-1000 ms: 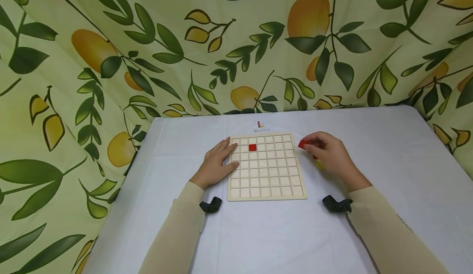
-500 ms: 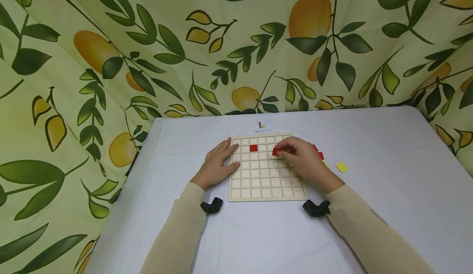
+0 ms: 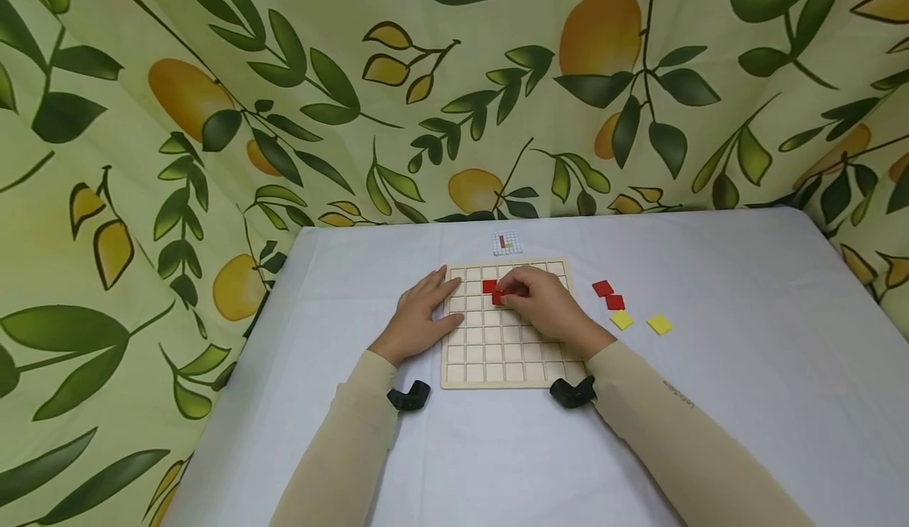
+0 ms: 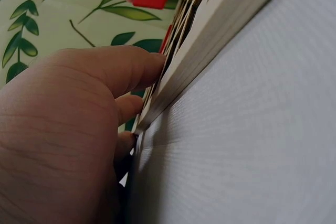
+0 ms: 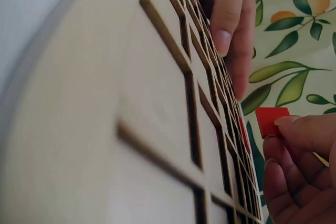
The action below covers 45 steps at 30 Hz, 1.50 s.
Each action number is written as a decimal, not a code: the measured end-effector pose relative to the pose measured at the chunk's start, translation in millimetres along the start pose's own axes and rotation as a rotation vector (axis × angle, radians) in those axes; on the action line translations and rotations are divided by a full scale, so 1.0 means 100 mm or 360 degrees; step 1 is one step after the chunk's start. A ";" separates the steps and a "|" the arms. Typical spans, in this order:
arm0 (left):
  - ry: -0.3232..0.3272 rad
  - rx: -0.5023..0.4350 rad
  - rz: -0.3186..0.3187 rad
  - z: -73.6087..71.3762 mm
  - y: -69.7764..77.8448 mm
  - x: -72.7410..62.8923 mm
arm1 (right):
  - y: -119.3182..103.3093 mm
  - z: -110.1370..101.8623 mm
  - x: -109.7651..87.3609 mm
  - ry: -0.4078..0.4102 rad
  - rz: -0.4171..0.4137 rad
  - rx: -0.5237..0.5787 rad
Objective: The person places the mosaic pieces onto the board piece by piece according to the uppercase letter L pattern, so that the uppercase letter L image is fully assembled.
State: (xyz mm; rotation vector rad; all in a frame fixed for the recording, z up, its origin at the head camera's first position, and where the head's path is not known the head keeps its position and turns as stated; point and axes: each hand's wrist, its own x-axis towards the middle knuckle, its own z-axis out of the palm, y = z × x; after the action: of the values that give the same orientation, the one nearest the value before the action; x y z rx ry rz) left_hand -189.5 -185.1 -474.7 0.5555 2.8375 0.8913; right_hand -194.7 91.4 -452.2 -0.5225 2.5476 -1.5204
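Note:
A wooden grid board [image 3: 493,353] lies on the white-covered table. My left hand [image 3: 420,315] rests on its left edge, fingers spread and thumb on the surface. Over the upper part of the grid, my right hand [image 3: 548,304] pinches a red square tile [image 5: 268,121] between thumb and fingers. In the right wrist view that tile is tilted and raised off the board. Another red tile [image 3: 488,285] sits in a cell near the top, just up and left of the held one. The right hand hides some cells behind it.
Two loose red tiles [image 3: 615,302] and two yellow tiles, one at the far right [image 3: 659,323], lie right of the board. Behind the board is a small pattern card [image 3: 507,243] with a printed grid. A leaf-and-fruit patterned curtain [image 3: 398,132] stands at the back.
My right hand has carried the red tile leftward from beside the board to over the grid, near the placed red tile. The loose tiles have come into sight. My left hand stays put.

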 end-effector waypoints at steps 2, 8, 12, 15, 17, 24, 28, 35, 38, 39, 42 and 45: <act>-0.0009 0.0009 0.0001 0.00 0.00 0.00 | 0.01 0.03 0.02 -0.0010 0.0029 0.0002; -0.0001 0.0022 0.0009 0.00 0.01 0.01 | 0.02 0.10 0.06 -0.0064 0.0041 -0.0104; 0.0002 0.0027 0.0006 0.01 0.00 0.01 | 0.02 0.11 0.06 -0.0069 0.0021 -0.0174; 0.0001 0.0025 -0.0001 0.01 0.00 0.00 | 0.04 0.12 0.07 -0.0074 0.0001 -0.0219; -0.0001 0.0028 -0.0006 0.01 0.00 0.00 | 0.05 0.13 0.07 -0.0082 -0.0023 -0.0261; 0.0001 0.0025 0.0002 0.01 0.00 0.00 | 0.06 0.14 0.06 -0.0110 -0.0078 -0.0342; 0.0003 0.0021 -0.0002 0.00 0.01 0.00 | 0.05 0.15 0.05 -0.0112 -0.0080 -0.0347; -0.0019 0.0014 -0.0006 -0.01 0.00 0.00 | 0.05 0.15 0.03 -0.0127 -0.0074 -0.0338; -0.0020 0.0019 -0.0002 0.00 -0.01 0.01 | 0.05 0.13 -0.01 -0.0102 -0.0056 -0.0272; -0.0019 0.0021 0.0000 0.00 -0.01 0.01 | 0.04 0.11 -0.02 -0.0089 -0.0049 -0.0243; -0.0028 0.0020 -0.0005 0.00 -0.01 0.01 | 0.02 0.04 -0.09 -0.0051 -0.0021 -0.0136; -0.0025 0.0018 -0.0008 -0.01 0.00 0.01 | -0.01 -0.07 -0.14 -0.0019 0.0013 -0.0042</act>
State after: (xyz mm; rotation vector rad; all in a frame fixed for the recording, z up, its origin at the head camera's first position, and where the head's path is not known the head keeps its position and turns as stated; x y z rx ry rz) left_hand -190.5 -184.7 -474.0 0.5540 2.8306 0.8666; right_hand -183.8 101.6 -448.8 -0.5225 2.5608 -1.4784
